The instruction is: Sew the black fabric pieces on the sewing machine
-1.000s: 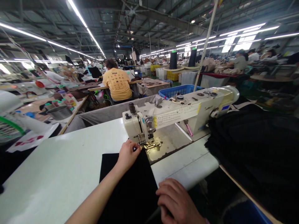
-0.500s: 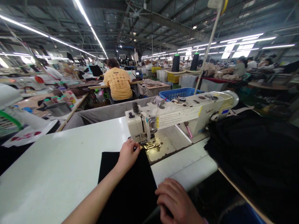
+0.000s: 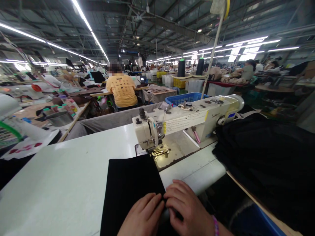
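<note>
A black fabric panel (image 3: 128,177) lies flat on the white sewing table, its far edge reaching the needle area of an industrial sewing machine (image 3: 182,121). Over the panel's near part, my left hand (image 3: 144,214) has its fingers together, their tips at the right edge of the cloth. Facing it, my right hand (image 3: 188,211) has curled fingers pinching that same edge. The two sets of fingertips nearly touch. Both thumbs are mostly hidden. Beside the presser foot sits a brass-coloured guide (image 3: 159,152).
A heap of black fabric (image 3: 265,167) lies at the right. Pink-handled snips (image 3: 196,135) and a white stick (image 3: 190,138) rest under the machine arm. Behind the machine stands a blue basket (image 3: 187,98). A person in a yellow shirt (image 3: 121,90) sits ahead, facing away.
My left hand has come back from the needle area to the panel's right edge, close to my right hand. My right hand has stayed nearly in place. The view has shifted slightly.
</note>
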Demonstrator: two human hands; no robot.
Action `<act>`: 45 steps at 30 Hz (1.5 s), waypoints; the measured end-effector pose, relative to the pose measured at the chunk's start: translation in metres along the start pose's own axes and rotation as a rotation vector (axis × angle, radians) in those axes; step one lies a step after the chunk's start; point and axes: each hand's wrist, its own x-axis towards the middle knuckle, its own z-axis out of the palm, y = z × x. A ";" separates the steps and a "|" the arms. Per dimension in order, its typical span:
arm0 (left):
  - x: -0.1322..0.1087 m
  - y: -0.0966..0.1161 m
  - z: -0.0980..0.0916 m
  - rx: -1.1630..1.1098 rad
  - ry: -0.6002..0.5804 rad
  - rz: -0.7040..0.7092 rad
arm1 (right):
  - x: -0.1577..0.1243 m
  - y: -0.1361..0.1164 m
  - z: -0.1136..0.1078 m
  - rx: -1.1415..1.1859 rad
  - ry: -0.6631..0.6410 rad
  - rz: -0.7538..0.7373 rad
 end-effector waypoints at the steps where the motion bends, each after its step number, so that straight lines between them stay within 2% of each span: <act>1: 0.002 -0.004 0.000 -0.001 -0.008 -0.001 | 0.002 0.001 0.000 0.004 -0.005 0.005; 8: 0.017 -0.020 -0.008 -0.110 -0.039 -0.068 | 0.022 0.014 0.004 0.029 -0.082 0.074; 13: 0.024 -0.037 -0.004 -0.143 -0.022 -0.120 | 0.039 0.027 0.007 0.020 -0.094 0.078; 20: 0.033 -0.072 0.008 -0.177 -0.047 -0.211 | 0.064 0.044 0.015 -0.121 -0.158 0.145; 28: 0.053 -0.116 0.011 -0.274 -0.124 -0.289 | 0.099 0.060 0.028 -0.243 -0.201 0.226; 31: 0.055 -0.125 0.012 -0.264 -0.132 -0.311 | 0.095 0.050 0.031 -0.257 -0.175 0.256; 35: 0.051 -0.127 0.016 -0.236 -0.131 -0.405 | 0.071 0.029 0.040 -0.253 -0.110 0.257; 38: 0.046 -0.128 0.023 -0.209 -0.118 -0.542 | 0.051 0.023 0.049 -0.258 -0.054 0.220; 41: 0.039 -0.129 0.027 -0.158 -0.107 -0.738 | 0.042 0.025 0.050 -0.281 -0.057 0.169; 43: 0.033 -0.123 0.022 -0.135 -0.126 -0.808 | 0.042 0.026 0.047 -0.263 -0.082 0.130; 45: 0.026 -0.111 0.011 -0.127 -0.162 -0.808 | 0.045 0.024 0.044 -0.246 -0.093 0.086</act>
